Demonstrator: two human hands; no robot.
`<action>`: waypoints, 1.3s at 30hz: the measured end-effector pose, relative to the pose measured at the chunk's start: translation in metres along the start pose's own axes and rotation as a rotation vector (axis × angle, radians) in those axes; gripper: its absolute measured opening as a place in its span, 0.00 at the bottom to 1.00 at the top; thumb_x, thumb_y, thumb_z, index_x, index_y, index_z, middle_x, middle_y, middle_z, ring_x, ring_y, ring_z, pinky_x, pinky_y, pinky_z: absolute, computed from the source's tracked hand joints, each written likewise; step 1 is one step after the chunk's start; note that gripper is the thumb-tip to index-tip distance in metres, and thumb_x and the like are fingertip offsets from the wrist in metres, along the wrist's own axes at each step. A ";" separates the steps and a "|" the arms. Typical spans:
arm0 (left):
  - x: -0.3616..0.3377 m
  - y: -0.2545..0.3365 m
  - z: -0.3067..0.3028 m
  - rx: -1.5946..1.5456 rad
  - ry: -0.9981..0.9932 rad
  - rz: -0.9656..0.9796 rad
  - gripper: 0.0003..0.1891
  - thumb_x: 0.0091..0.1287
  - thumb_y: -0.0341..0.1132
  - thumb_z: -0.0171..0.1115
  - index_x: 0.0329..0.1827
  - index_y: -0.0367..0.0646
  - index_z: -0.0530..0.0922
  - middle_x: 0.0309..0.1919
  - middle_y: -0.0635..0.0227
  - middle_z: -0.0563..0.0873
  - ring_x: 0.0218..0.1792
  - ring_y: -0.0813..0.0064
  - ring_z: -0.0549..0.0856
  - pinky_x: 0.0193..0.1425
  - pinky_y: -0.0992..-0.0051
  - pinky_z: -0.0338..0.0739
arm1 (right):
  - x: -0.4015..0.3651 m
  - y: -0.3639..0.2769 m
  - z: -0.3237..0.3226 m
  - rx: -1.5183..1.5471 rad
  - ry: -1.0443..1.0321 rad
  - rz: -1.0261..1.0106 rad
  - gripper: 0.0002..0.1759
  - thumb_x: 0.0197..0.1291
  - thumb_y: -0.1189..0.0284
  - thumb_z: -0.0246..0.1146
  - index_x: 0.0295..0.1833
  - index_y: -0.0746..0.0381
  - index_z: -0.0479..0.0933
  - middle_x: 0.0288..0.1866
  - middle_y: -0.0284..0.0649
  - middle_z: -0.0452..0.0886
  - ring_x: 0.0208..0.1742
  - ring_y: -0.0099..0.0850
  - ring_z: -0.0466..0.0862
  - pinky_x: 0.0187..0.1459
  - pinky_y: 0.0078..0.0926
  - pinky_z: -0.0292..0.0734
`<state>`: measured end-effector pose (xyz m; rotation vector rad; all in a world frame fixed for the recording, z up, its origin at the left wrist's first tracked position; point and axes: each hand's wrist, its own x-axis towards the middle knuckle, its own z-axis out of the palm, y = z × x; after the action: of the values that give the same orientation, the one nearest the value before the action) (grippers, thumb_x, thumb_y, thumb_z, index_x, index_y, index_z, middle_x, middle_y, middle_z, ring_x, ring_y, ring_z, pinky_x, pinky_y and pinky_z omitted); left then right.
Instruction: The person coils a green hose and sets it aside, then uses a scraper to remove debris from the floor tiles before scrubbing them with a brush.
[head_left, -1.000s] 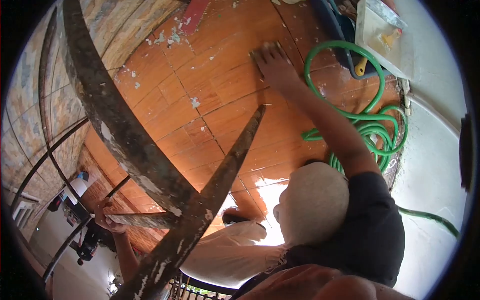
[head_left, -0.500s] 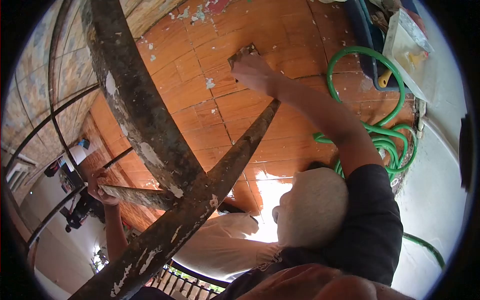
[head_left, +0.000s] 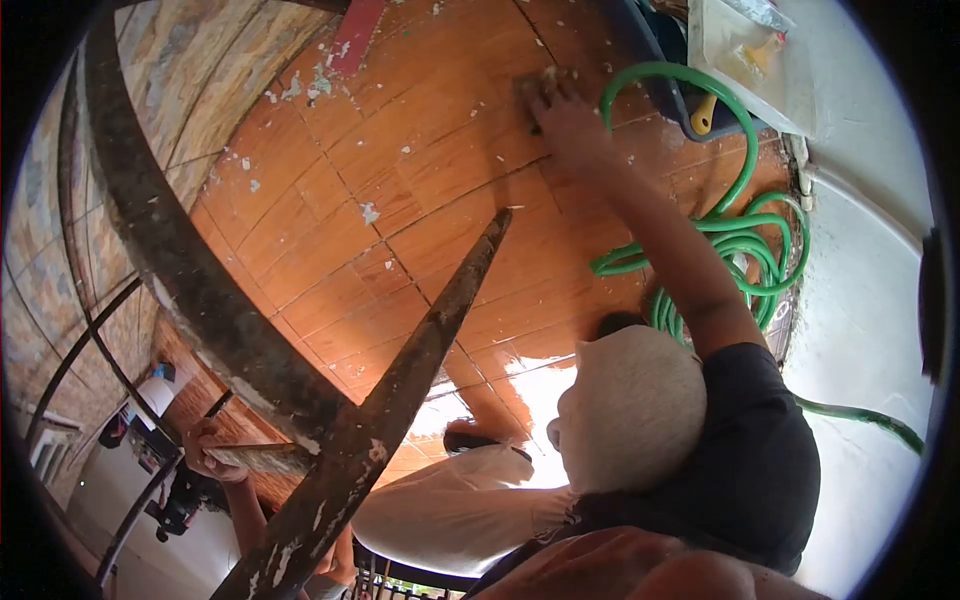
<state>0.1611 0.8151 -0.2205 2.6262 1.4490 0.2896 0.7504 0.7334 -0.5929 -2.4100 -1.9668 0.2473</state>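
Observation:
At the left, my left hand [head_left: 205,450] is closed around the end of a flat, paint-flecked bar [head_left: 260,458], part of a dark metal frame [head_left: 215,285] with patchy, peeling paint. A straight tapering leg [head_left: 440,330] of this frame points out over the floor. My right hand [head_left: 568,115] is stretched out low over the orange tiles, blurred by motion. Its fingertips are on a dark, worn flat piece [head_left: 528,100] that looks like sandpaper; the fingers partly cover it.
Paint chips [head_left: 320,85] and a red strip [head_left: 358,35] lie on the tiled floor [head_left: 400,180]. A green hose [head_left: 735,240] is coiled at the right. Beside it are a blue container [head_left: 680,120], a yellow handle [head_left: 703,115] and a white tray [head_left: 705,45]. The white wall [head_left: 860,260] stands at right.
My right hand has moved away from the frame's leg, up and to the right, with the dark flat piece. The view and the frame have shifted; my left hand keeps its hold.

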 end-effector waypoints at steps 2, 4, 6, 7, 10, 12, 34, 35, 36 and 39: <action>-0.001 0.003 0.001 -0.016 0.049 -0.056 0.41 0.73 0.68 0.32 0.31 0.34 0.77 0.31 0.56 0.82 0.30 0.62 0.81 0.33 0.64 0.73 | 0.026 0.026 0.004 -0.006 0.013 0.012 0.34 0.66 0.67 0.60 0.76 0.59 0.62 0.74 0.51 0.67 0.77 0.52 0.64 0.73 0.51 0.66; 0.000 0.010 0.009 -0.011 0.059 -0.059 0.41 0.73 0.68 0.33 0.30 0.34 0.77 0.31 0.56 0.82 0.29 0.62 0.80 0.33 0.65 0.73 | 0.065 0.046 0.002 0.074 0.127 0.037 0.33 0.65 0.70 0.60 0.76 0.59 0.63 0.75 0.52 0.67 0.78 0.51 0.63 0.75 0.52 0.62; 0.004 0.014 0.004 0.012 0.044 -0.059 0.42 0.73 0.68 0.33 0.29 0.34 0.77 0.31 0.58 0.82 0.28 0.64 0.79 0.31 0.66 0.71 | 0.049 0.044 -0.018 0.120 0.003 0.074 0.32 0.65 0.71 0.59 0.75 0.58 0.65 0.74 0.51 0.68 0.77 0.51 0.64 0.75 0.52 0.63; 0.001 0.004 0.002 -0.014 0.048 -0.040 0.41 0.73 0.68 0.33 0.29 0.35 0.77 0.31 0.58 0.81 0.28 0.64 0.79 0.31 0.67 0.71 | 0.043 0.040 -0.032 0.157 -0.099 0.106 0.31 0.64 0.73 0.59 0.74 0.58 0.66 0.74 0.51 0.68 0.77 0.51 0.64 0.75 0.51 0.63; -0.003 -0.004 0.000 -0.009 0.059 -0.023 0.40 0.73 0.66 0.34 0.30 0.35 0.77 0.30 0.57 0.81 0.28 0.64 0.79 0.31 0.66 0.71 | -0.008 0.044 -0.003 -0.001 0.159 0.024 0.32 0.58 0.80 0.59 0.71 0.55 0.71 0.71 0.50 0.71 0.70 0.50 0.72 0.66 0.49 0.75; -0.005 -0.004 0.000 0.017 0.073 -0.034 0.39 0.74 0.66 0.34 0.30 0.35 0.77 0.30 0.56 0.82 0.28 0.64 0.79 0.31 0.66 0.72 | 0.003 0.065 0.013 -0.005 0.254 -0.003 0.33 0.57 0.80 0.60 0.71 0.55 0.70 0.71 0.50 0.71 0.69 0.50 0.73 0.66 0.49 0.75; 0.012 0.024 0.008 0.049 0.077 -0.041 0.47 0.69 0.75 0.32 0.34 0.33 0.79 0.25 0.60 0.77 0.26 0.63 0.78 0.30 0.67 0.70 | 0.175 -0.037 -0.046 0.079 -0.028 -0.149 0.29 0.65 0.69 0.61 0.71 0.54 0.68 0.69 0.49 0.72 0.70 0.49 0.71 0.64 0.48 0.76; 0.013 0.025 0.008 0.043 0.058 -0.036 0.47 0.69 0.76 0.30 0.34 0.33 0.78 0.24 0.62 0.76 0.26 0.64 0.77 0.30 0.66 0.70 | 0.175 -0.047 -0.043 0.102 -0.056 -0.136 0.30 0.63 0.69 0.63 0.71 0.52 0.68 0.69 0.49 0.72 0.71 0.51 0.70 0.66 0.49 0.74; 0.013 0.026 0.008 0.052 0.071 -0.040 0.47 0.69 0.76 0.30 0.34 0.33 0.78 0.24 0.62 0.76 0.26 0.64 0.77 0.30 0.66 0.70 | 0.153 -0.052 -0.025 0.040 0.106 -0.167 0.29 0.64 0.70 0.61 0.71 0.53 0.68 0.67 0.49 0.73 0.69 0.52 0.71 0.64 0.48 0.76; 0.011 0.027 0.007 0.079 0.076 -0.132 0.49 0.67 0.79 0.29 0.32 0.34 0.78 0.23 0.63 0.73 0.25 0.66 0.77 0.29 0.67 0.69 | 0.145 -0.049 -0.020 0.077 0.235 -0.176 0.28 0.65 0.70 0.59 0.71 0.54 0.68 0.64 0.49 0.75 0.67 0.53 0.73 0.61 0.49 0.78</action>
<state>0.1907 0.8100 -0.2204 2.5902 1.6826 0.3272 0.7332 0.8871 -0.5833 -2.0944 -2.0048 0.0321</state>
